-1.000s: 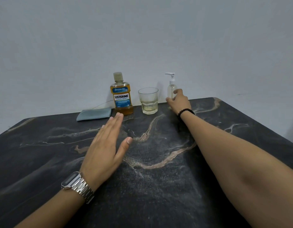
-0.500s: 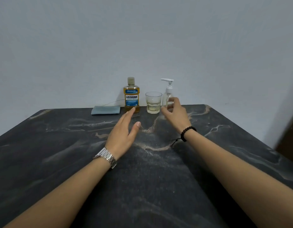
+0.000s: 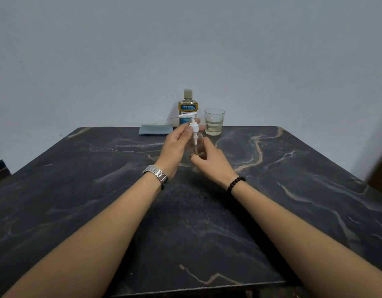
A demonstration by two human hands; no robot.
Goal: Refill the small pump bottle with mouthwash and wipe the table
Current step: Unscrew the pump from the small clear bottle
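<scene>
The small clear pump bottle (image 3: pixel 195 141) with a white pump head is held upright over the middle of the dark marble table (image 3: pixel 100 190). My right hand (image 3: pixel 210 161) grips its lower body. My left hand (image 3: pixel 178 145) pinches the white collar under the pump head. Behind them, at the table's far edge, stands the amber mouthwash bottle (image 3: pixel 187 104) with a blue label, its cap on. A folded grey cloth (image 3: pixel 155 129) lies to its left.
A clear drinking glass (image 3: pixel 214 121) with a little pale liquid stands right of the mouthwash bottle, by the wall. A plain pale wall rises behind the table. A dark edge of furniture shows at the far right.
My right hand has lifted the pump bottle from beside the glass and brought it toward me. My left hand has risen off the table and taken hold of the pump collar.
</scene>
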